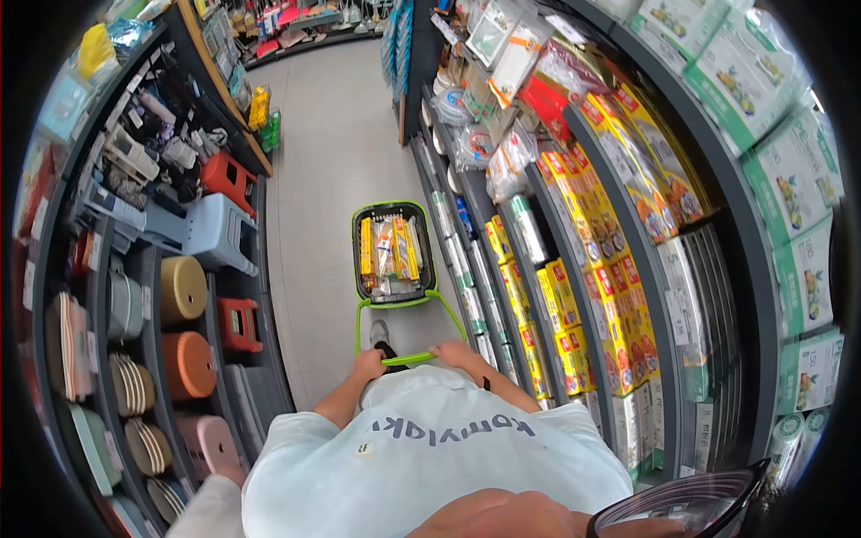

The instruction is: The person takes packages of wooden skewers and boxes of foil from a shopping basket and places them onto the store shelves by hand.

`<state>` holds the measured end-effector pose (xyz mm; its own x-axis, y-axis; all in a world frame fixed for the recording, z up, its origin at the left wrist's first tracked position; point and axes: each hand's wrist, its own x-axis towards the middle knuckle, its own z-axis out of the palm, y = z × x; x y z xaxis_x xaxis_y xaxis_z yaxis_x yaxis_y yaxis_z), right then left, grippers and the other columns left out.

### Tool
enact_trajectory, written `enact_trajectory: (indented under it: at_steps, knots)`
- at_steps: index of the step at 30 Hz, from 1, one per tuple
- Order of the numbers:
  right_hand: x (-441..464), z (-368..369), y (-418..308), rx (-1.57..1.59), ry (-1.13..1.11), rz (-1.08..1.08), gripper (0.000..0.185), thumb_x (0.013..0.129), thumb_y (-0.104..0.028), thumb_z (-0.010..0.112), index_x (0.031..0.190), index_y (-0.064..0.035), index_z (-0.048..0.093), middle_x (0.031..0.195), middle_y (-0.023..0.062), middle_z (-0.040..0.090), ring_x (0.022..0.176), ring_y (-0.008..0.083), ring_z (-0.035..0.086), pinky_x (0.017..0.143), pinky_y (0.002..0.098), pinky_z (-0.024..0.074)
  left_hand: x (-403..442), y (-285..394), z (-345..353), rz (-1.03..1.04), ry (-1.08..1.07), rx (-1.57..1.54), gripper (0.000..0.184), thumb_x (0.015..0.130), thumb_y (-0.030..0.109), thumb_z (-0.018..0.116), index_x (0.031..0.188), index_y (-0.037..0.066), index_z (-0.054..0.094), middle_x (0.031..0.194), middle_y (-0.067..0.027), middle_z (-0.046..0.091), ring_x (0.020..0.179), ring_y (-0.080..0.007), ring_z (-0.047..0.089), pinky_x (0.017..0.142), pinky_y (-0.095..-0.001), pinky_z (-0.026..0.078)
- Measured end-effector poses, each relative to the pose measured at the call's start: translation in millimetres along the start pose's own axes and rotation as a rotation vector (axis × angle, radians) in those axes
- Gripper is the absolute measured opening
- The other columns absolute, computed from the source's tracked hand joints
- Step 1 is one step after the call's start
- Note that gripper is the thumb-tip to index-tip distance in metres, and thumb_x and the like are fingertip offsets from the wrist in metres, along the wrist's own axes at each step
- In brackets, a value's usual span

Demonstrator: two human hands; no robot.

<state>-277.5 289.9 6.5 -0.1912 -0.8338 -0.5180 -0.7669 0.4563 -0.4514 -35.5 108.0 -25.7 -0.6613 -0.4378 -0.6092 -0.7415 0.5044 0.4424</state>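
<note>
Both hands hold the bright green handle (408, 360) of a rolling shopping basket (401, 301). My left hand (367, 363) is closed round the handle's left end, and my right hand (451, 353) grips it at the right. The basket is black with a green rim and stands on the floor ahead of me. Inside it lie long yellow boxes (401, 249) and several white and clear packages (384, 253), whose kind I cannot make out. One grey shoe (380, 331) shows behind the basket.
Shelves with yellow boxes (619, 305) and green-white packs (798, 188) line the right side. Stools (220, 231) and bins fill the left shelves. A grey floor aisle (327, 117) runs ahead to a far shelf. Another person's light sleeve (206, 513) is close at lower left.
</note>
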Motion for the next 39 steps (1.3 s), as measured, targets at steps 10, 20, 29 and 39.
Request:
enact_trajectory:
  at_steps: [10,20,29,39]
  knots:
    - [-131.4,13.4,73.1,-0.208,-0.023,0.156,0.056,0.096,-0.052,0.044,0.092,-0.0028,0.072,0.092,0.0202,0.071,0.089,0.0371,0.069,0.08,0.0503,0.0516,-78.7,115.1,122.8,0.075,-0.131,-0.01,0.026,0.083,0.019,0.061,0.107,0.017,0.071,0.113,-0.0103,0.064,0.111,-0.0341,0.057,0.089,-0.0515,0.051]
    - [-201.4,76.7,101.5,-0.085,-0.169,0.41,0.045,0.089,-0.046,0.057,0.1,-0.0049,0.073,0.102,0.02,0.071,0.098,0.0372,0.068,0.084,0.0476,0.0529,-128.2,145.2,163.1,0.145,-0.38,0.209,0.032,0.087,0.027,0.059,0.117,0.029,0.07,0.124,-0.0017,0.061,0.122,-0.0297,0.052,0.094,-0.0697,0.04]
    - [-231.4,81.9,91.6,-0.037,0.083,0.363,0.045,0.088,-0.043,0.058,0.084,0.0,0.072,0.084,0.0246,0.07,0.08,0.0419,0.068,0.077,0.0506,0.0533,-137.7,140.0,172.4,0.2,-0.333,0.236,0.03,0.084,0.026,0.06,0.111,0.027,0.073,0.118,-0.0004,0.064,0.118,-0.0268,0.054,0.089,-0.0702,0.041]
    - [-236.8,71.3,88.0,-0.019,0.054,0.312,0.043,0.088,-0.041,0.058,0.085,0.0008,0.071,0.085,0.0247,0.07,0.084,0.0424,0.068,0.077,0.0509,0.053,-140.3,141.2,173.9,0.25,-0.353,0.269,0.031,0.082,0.024,0.062,0.111,0.026,0.073,0.115,-0.0015,0.065,0.115,-0.0281,0.056,0.088,-0.0693,0.044]
